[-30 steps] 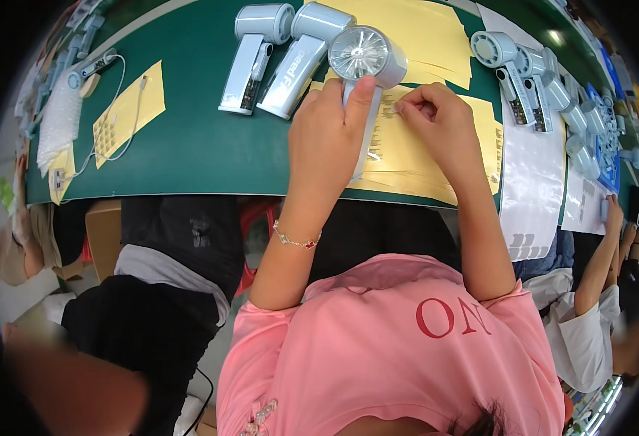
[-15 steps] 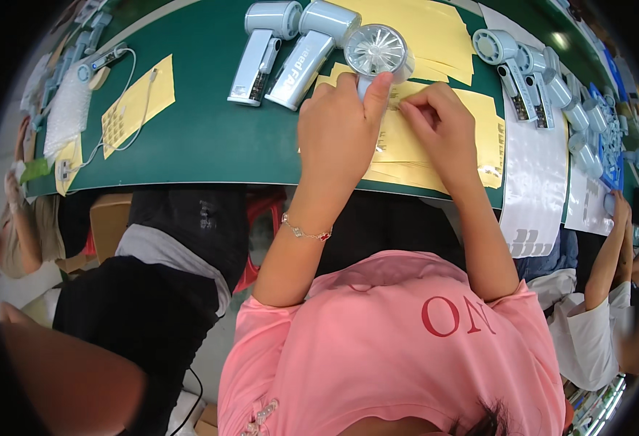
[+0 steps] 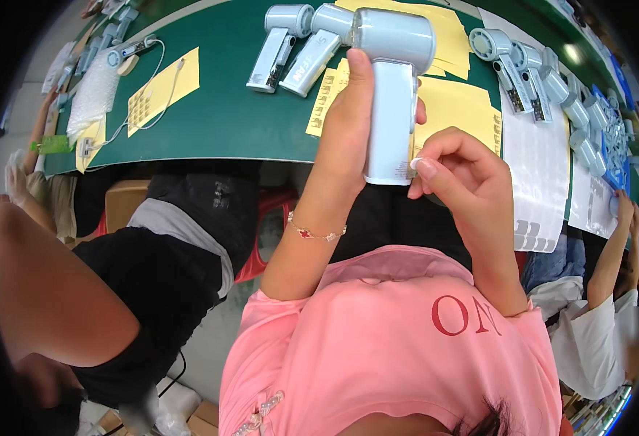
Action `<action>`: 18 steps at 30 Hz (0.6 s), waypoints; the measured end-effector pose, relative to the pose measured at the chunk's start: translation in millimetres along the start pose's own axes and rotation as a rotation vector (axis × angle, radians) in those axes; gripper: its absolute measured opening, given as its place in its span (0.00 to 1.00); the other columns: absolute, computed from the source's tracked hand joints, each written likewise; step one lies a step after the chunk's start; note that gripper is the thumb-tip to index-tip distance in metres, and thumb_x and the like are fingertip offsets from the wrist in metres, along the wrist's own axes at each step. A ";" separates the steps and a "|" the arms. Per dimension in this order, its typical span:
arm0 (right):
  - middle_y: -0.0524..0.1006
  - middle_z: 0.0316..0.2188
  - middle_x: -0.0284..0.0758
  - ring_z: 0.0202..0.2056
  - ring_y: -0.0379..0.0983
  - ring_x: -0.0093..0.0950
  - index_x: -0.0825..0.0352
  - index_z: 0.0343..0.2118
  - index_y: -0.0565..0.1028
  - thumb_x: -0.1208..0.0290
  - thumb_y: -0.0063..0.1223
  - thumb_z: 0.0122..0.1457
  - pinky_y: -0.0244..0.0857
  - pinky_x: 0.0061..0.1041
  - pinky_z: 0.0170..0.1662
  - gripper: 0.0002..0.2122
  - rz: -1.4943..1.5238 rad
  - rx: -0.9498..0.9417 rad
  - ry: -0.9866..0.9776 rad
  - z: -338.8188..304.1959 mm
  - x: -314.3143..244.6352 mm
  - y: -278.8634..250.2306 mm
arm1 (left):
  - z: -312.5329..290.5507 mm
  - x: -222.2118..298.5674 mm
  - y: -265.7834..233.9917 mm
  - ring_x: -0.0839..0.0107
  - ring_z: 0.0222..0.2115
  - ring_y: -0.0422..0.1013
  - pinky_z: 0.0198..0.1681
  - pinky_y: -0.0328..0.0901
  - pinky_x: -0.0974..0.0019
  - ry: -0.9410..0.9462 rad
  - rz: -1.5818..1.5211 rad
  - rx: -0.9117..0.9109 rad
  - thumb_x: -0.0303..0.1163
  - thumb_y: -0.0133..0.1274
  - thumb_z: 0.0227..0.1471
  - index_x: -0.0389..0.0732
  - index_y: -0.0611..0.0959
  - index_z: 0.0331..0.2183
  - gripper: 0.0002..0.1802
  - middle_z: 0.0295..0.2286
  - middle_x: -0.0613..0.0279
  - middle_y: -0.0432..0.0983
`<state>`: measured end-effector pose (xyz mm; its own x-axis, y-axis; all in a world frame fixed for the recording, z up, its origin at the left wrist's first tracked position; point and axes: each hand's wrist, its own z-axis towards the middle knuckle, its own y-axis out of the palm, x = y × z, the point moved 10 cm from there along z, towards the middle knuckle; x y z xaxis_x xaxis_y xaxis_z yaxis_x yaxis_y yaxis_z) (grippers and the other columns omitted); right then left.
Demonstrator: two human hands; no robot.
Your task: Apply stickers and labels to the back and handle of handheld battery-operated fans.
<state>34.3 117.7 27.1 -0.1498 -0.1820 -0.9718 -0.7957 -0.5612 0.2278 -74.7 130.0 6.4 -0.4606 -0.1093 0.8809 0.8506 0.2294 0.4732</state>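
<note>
My left hand (image 3: 346, 134) grips a light blue handheld fan (image 3: 391, 120) by its handle, thumb along the left side and fingertips showing at the right. The fan stands upright, its round head at the top and its smooth handle toward me. My right hand (image 3: 472, 174) is at the handle's lower right corner. Its thumb and index finger are pinched together, on something too small to make out. Beneath and behind lie yellow sheets (image 3: 465, 109) with small dark stickers along the edges. Two similar fans, a left one (image 3: 265, 65) and a right one (image 3: 311, 65), lie just beyond my left hand.
On the green table (image 3: 218, 123), a yellow sheet (image 3: 181, 80) with a white cable and bubble wrap (image 3: 93, 91) lie at left. Several fans and a white sheet (image 3: 534, 189) are at right, near a blue tray (image 3: 616, 171). Co-workers sit on both sides.
My left hand has turned the fan so its handle faces me, and brought it closer. My right hand has left the yellow sheets and come to the handle's lower end.
</note>
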 end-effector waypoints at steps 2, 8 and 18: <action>0.71 0.27 0.33 0.26 0.67 0.18 0.74 0.29 0.70 0.81 0.52 0.51 0.64 0.14 0.29 0.04 -0.017 -0.013 -0.018 -2.8 -1.5 1.1 | -3.7 -0.4 5.5 0.79 0.22 0.66 0.25 0.61 0.76 -0.008 0.020 -0.012 0.64 0.26 0.52 0.37 0.74 0.34 0.38 0.20 0.62 0.71; 0.71 0.26 0.32 0.26 0.67 0.16 0.74 0.29 0.70 0.81 0.52 0.51 0.64 0.14 0.29 0.04 -0.055 -0.025 -0.035 -8.3 -3.8 0.5 | -9.2 2.4 13.5 0.79 0.19 0.65 0.22 0.61 0.76 0.014 0.040 -0.014 0.64 0.26 0.52 0.37 0.74 0.33 0.39 0.19 0.62 0.71; 0.71 0.26 0.31 0.26 0.66 0.15 0.73 0.28 0.70 0.81 0.52 0.51 0.63 0.12 0.28 0.03 -0.065 -0.019 -0.054 -13.6 -6.8 -0.1 | -13.9 5.7 19.2 0.80 0.19 0.65 0.21 0.61 0.77 0.033 0.036 -0.020 0.64 0.26 0.52 0.38 0.73 0.34 0.38 0.20 0.61 0.71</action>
<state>43.4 108.1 34.5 -0.1295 -0.1013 -0.9864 -0.7934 -0.5861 0.1644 -57.5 120.3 20.7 -0.4210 -0.1334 0.8972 0.8715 0.2148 0.4409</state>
